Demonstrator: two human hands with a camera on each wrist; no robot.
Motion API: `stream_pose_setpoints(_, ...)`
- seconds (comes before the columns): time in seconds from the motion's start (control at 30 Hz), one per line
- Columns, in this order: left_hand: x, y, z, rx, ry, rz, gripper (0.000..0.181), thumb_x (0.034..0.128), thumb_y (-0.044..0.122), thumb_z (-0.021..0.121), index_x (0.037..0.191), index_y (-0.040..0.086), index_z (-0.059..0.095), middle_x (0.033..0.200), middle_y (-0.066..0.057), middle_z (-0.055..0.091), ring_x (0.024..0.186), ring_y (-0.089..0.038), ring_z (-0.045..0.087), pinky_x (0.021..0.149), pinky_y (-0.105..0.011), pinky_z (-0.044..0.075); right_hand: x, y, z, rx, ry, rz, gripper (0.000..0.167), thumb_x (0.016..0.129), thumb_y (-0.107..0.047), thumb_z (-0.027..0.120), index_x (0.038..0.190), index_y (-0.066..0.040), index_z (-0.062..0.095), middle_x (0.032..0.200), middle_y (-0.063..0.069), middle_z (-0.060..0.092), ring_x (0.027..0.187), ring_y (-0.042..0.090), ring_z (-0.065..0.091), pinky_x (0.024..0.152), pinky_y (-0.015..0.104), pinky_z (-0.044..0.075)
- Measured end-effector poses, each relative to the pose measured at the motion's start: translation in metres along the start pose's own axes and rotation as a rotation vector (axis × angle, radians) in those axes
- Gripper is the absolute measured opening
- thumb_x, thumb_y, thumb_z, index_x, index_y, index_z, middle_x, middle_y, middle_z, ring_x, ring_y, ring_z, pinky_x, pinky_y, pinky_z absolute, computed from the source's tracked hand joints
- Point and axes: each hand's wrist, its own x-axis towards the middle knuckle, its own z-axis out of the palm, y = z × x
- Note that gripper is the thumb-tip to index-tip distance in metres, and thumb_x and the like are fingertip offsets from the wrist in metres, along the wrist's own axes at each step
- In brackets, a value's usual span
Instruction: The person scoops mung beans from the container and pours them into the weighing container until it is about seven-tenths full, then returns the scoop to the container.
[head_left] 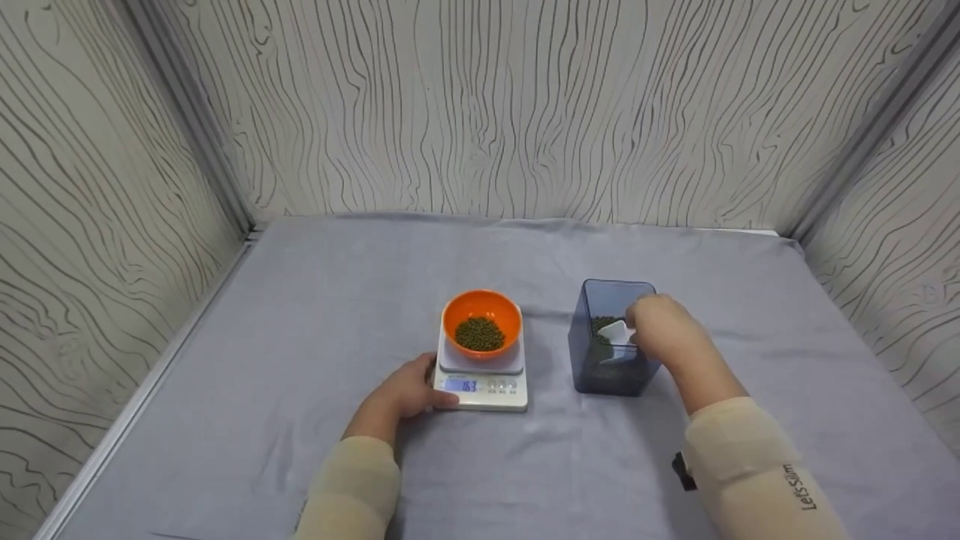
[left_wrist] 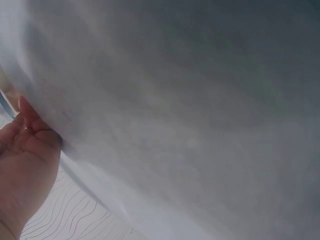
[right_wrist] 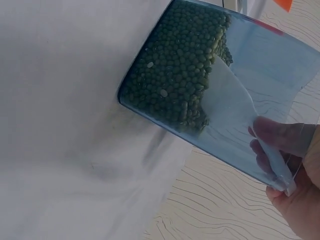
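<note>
My left hand (head_left: 411, 388) grips the left side of a white digital kitchen scale (head_left: 487, 403), the thumb lying across its front corner beside the lit display (head_left: 462, 385), which seems to read 163. On the scale's platform sits an orange bowl (head_left: 484, 300), upright, with a heap of green mung beans (head_left: 480, 334) in the bottom. My right hand (head_left: 664, 326) pinches the handle of a white scoop (head_left: 616, 334) between thumb and fingers, reaching in over the rim of a see-through blue container (head_left: 600, 381). That container stands on the cloth-covered desk (head_left: 337, 300) to the right of the scale, a little apart from it, and holds more mung beans, plainly seen through its wall from my right wrist. The scoop's head is inside the container, its edge against the beans; how much it carries I cannot tell. From my left wrist there is mostly blurred pale cloth, with part of my hand at the edge. I wear cream sleeves (head_left: 750, 465), the right one printed with lettering. Wood-grain-patterned panels (head_left: 480, 112) stand around the desk.
</note>
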Motion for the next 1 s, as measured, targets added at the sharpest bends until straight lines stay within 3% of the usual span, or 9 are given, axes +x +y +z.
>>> stream_pose_setpoints(0.33, -0.001, -0.001, -0.001, 0.011, 0.0, 0.0, 0.09, 0.0652, 0.028, 0.081, 0.141, 0.013, 0.035, 0.141, -0.01, 0.039, 0.122, -0.027, 0.038, 0.107, -0.049, 0.022, -0.004, 0.004, 0.004, 0.04, 0.073, -0.024, 0.011, 0.074, -0.005, 0.068, 0.082, 0.002, 0.066, 0.077, 0.011, 0.055, 0.077, 0.033, 0.054, 0.074, 0.046, 0.045)
stream_pose_setpoints(0.63, 0.001, -0.003, -0.001, 0.035, -0.013, 0.038, 0.088, 0.0655, 0.03, 0.081, 0.14, 0.013, 0.036, 0.138, -0.009, 0.042, 0.12, -0.026, 0.039, 0.107, -0.048, 0.022, -0.01, 0.008, 0.003, 0.086, 0.135, -0.059, 0.013, 0.071, -0.002, 0.069, 0.083, 0.003, 0.068, 0.076, 0.011, 0.055, 0.078, 0.033, 0.055, 0.075, 0.045, 0.046)
stream_pose_setpoints(0.8, 0.002, -0.004, -0.001, 0.025, -0.015, 0.042, 0.088, 0.0656, 0.03, 0.081, 0.14, 0.013, 0.036, 0.138, -0.01, 0.042, 0.121, -0.027, 0.038, 0.107, -0.049, 0.021, -0.013, 0.009, 0.001, 0.129, 0.188, -0.068, 0.013, 0.068, -0.001, 0.07, 0.08, 0.003, 0.069, 0.072, 0.009, 0.054, 0.07, 0.029, 0.052, 0.07, 0.045, 0.044)
stream_pose_setpoints(1.0, 0.002, -0.003, -0.001, 0.0, -0.017, 0.029, 0.088, 0.0648, 0.028, 0.081, 0.139, 0.013, 0.037, 0.139, -0.01, 0.041, 0.12, -0.026, 0.038, 0.107, -0.049, 0.021, -0.018, 0.013, 0.0, 0.194, 0.221, -0.065, 0.013, 0.072, -0.003, 0.07, 0.083, 0.004, 0.069, 0.076, 0.01, 0.055, 0.073, 0.029, 0.053, 0.072, 0.046, 0.045)
